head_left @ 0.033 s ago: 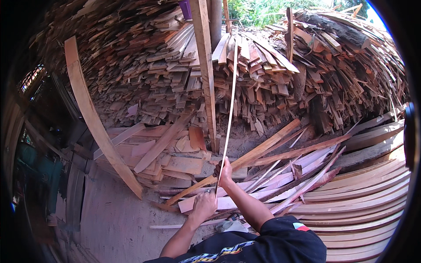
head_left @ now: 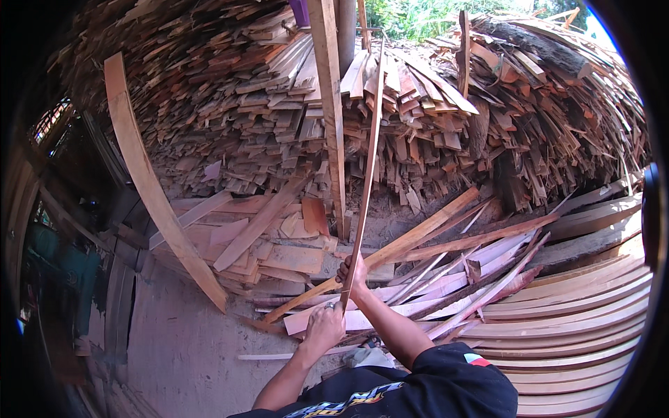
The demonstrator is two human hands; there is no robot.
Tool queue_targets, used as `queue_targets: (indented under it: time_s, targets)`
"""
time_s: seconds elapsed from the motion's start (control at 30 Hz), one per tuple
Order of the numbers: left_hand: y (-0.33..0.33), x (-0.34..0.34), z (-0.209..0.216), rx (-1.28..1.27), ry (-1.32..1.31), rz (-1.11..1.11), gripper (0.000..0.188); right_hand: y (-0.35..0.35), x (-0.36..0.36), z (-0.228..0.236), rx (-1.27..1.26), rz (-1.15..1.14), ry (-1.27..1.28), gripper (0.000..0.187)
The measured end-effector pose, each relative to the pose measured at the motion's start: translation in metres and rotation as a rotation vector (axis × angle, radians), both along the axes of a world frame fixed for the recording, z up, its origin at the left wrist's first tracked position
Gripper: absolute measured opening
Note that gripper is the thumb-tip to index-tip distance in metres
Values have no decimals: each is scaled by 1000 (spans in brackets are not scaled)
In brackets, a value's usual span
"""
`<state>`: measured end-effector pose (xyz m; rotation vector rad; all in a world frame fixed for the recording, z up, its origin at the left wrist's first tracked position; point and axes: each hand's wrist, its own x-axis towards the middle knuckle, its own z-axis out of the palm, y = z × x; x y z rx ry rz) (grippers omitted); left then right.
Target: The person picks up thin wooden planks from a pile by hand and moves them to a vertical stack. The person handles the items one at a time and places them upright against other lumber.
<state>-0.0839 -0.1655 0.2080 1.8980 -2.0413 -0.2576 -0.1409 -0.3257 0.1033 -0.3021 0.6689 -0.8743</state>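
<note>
A long, thin wooden strip (head_left: pixel 371 146) stands almost upright in front of me, its top leaning slightly right and away. My left hand (head_left: pixel 325 326) is closed round its lower end, and a ring shows on a finger. Just above and to the right, my right hand (head_left: pixel 354 272) grips the same strip, fingers wrapped round it. More of the strip's narrow brown face shows near my hands than higher up. Behind my hands lie a slanting wooden batten (head_left: pixel 418 233) and pale pinkish offcuts (head_left: pixel 404 306).
A high stack of short split boards (head_left: pixel 244 118) runs across the back. An upright wooden post (head_left: pixel 330 132) rises just left of the strip. A long curved plank (head_left: pixel 143 177) leans at the left. Several sawn boards (head_left: pixel 564 334) lie in rows at the right.
The wooden strip has turned a little in my hands, so more of its face shows. Its upper end has shifted slightly right. Both hands keep their hold.
</note>
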Motion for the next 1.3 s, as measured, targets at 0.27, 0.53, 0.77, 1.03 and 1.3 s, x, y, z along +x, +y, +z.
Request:
queue_targets:
  time_s: [0.27, 0.53, 0.77, 1.03, 1.3]
  targets:
    - [145, 58, 7, 130, -265, -42, 8, 145, 41, -21, -79, 292, 92, 31]
    - [281, 89, -5, 249, -373, -78, 6, 64, -16, 33, -271, 97, 61, 62]
    - [357, 109, -38, 342, -389, 55, 21, 8, -5, 26, -421, 138, 523, 30]
    - [409, 132, -41, 736, -225, 511, 55, 74, 26, -13, -305, 271, 319, 29]
    - [293, 142, -46, 66, 91, 783, 61, 162, 33, -17, -143, 421, 125, 36]
